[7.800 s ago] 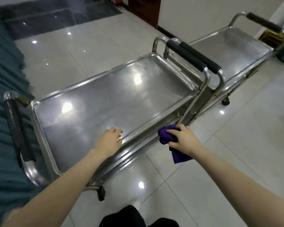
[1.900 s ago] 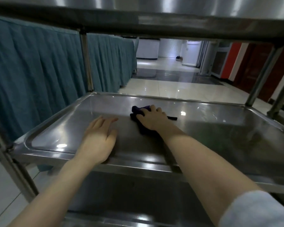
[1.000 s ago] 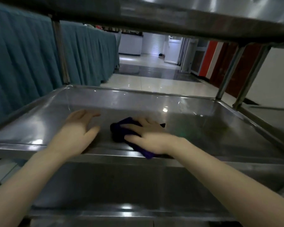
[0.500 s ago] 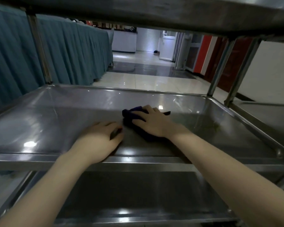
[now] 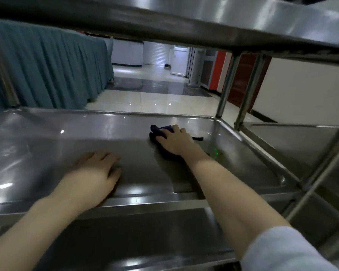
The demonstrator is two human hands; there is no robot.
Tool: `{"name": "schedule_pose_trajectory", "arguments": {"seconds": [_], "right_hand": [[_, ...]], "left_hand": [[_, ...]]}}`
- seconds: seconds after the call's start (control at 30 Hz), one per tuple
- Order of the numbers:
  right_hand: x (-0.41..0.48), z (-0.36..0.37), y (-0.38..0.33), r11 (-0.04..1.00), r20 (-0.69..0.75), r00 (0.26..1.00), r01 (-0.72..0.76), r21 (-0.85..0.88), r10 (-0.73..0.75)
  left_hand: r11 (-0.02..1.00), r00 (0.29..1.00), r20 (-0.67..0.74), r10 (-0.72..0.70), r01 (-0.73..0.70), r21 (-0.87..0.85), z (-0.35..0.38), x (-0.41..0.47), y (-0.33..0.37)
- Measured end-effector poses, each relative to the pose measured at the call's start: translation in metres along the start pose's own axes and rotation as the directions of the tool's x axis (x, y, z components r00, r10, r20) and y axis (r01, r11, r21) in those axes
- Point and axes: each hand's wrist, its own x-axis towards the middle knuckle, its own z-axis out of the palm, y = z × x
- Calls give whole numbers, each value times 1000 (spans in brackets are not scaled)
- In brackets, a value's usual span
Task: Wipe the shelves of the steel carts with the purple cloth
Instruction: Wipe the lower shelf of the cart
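I look at the middle shelf of the near steel cart, under its top shelf. My right hand presses the purple cloth flat on the shelf toward its far right part; the cloth shows past the fingertips and under the palm. My left hand lies palm down on the shelf near its front rim, fingers apart, holding nothing. The lower shelf shows below the front rim.
A second steel cart's shelf adjoins on the right, behind upright posts. A teal skirted table stands on the left. Glossy tiled floor runs back to a white door and a red panel.
My right hand has slid the cloth right and farther back across the middle shelf. My left hand stays flat near the front rim. Earlier I was wiping at top-shelf height.
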Motion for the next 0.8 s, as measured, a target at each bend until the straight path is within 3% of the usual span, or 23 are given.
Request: {"name": "schedule_pose_trajectory", "arguments": {"seconds": [0.1, 0.23, 0.3, 0.4, 0.57, 0.63, 0.8], "right_hand": [[-58, 4, 4, 977, 20, 978, 208, 46, -209], [-164, 6, 36, 900, -150, 898, 428, 80, -413], [-164, 2, 51, 911, -104, 917, 396, 118, -385], [-103, -5, 71, 966, 4, 974, 222, 132, -225], [-8, 1, 99, 995, -21, 995, -103, -10, 102], [-11, 0, 95, 997, 0, 997, -77, -13, 77], [-129, 4, 98, 970, -65, 971, 235, 55, -231]], "left_hand": [[993, 1000, -4, 31, -31, -111, 7, 8, 24], [975, 999, -9, 48, -48, -215, 22, 16, 45], [972, 995, -11, 100, -100, -211, 29, 21, 61], [969, 992, 2, 125, -122, -215, 32, 32, 92], [979, 991, 52, 126, -116, -169, 42, 34, 113], [976, 989, 64, 132, -118, -185, 42, 33, 109], [970, 984, 2, 180, -178, -169, 46, 32, 109]]}}
